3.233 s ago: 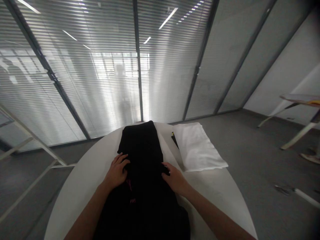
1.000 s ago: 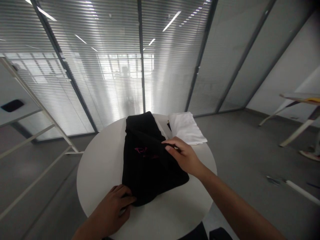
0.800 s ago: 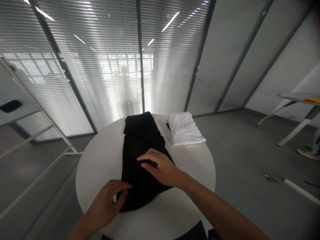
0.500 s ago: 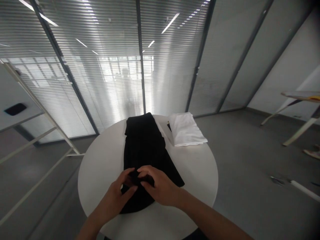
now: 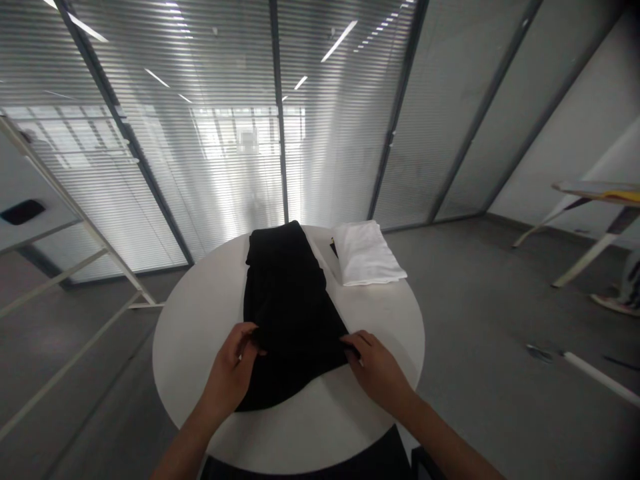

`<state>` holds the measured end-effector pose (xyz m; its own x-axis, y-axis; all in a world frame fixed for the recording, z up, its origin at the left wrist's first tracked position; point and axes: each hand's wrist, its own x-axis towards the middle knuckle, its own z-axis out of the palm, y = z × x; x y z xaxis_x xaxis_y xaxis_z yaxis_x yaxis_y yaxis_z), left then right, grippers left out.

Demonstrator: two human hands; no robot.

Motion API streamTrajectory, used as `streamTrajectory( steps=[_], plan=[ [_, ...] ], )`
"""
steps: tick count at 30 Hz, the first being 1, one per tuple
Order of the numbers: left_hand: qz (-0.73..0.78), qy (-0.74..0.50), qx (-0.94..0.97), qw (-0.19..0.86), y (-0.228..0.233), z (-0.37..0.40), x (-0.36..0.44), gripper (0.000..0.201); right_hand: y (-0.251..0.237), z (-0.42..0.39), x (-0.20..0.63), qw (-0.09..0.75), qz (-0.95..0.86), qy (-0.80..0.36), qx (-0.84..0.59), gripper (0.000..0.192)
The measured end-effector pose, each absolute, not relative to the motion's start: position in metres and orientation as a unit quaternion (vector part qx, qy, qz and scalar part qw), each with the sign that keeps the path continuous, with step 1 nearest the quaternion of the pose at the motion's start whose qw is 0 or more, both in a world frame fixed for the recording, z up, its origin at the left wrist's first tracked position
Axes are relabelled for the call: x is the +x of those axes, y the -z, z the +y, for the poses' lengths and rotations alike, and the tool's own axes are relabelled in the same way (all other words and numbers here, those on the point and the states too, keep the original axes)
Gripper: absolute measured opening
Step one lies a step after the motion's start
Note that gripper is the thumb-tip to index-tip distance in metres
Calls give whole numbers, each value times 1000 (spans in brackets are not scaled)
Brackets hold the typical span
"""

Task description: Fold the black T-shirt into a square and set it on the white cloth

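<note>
A black garment [image 5: 287, 287] lies lengthwise on the round white table [image 5: 200, 333], its far end folded over and its near part flaring out; I cannot tell its exact kind. My left hand [image 5: 235, 367] is closed in a pinch on the garment's left side near the front. At the right side, my right hand [image 5: 377, 367] pinches the corner of the same cloth between thumb and fingers. Beyond my right hand sits a folded white cloth [image 5: 367, 253], with a small dark item [image 5: 334, 247] showing at its left edge.
A glass partition with blinds [image 5: 230, 173] stands behind the table. To the left is a white-framed board [image 5: 90, 233]. Another table [image 5: 600, 193] is at the far right, with a person's shoe [image 5: 615, 305] near it. A white bar [image 5: 600, 377] lies low at right.
My hands have moved apart: the right one has gone rightward to the garment's corner, the left slightly left. The near edge of the black cloth is now spread wider.
</note>
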<state>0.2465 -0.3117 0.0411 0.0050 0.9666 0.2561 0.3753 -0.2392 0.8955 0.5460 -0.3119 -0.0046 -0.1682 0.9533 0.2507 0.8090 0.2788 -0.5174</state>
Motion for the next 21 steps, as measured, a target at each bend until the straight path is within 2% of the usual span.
streamTrajectory(
  steps=[3,6,9,13,15,21],
  plan=[
    [498,-513,595,367,-51,-305,259,22,-4,-302,551,384,-681,-160,-602,25],
    [459,-548,562,415,-67,-300,270,30,-17,-301,543,447,-640,-89,-619,29],
    [441,-550,570,423,-82,-298,279,33,-20,-310,526,402,-682,-32,-609,45],
    [457,-530,609,373,-93,-297,286,33,-5,-320,505,311,-713,-3,-628,77],
    [458,-531,612,366,-96,-297,288,34,4,-319,500,292,-714,21,-636,79],
    [451,-539,611,364,-102,-291,294,35,8,-301,492,305,-702,104,-635,64]
  ],
)
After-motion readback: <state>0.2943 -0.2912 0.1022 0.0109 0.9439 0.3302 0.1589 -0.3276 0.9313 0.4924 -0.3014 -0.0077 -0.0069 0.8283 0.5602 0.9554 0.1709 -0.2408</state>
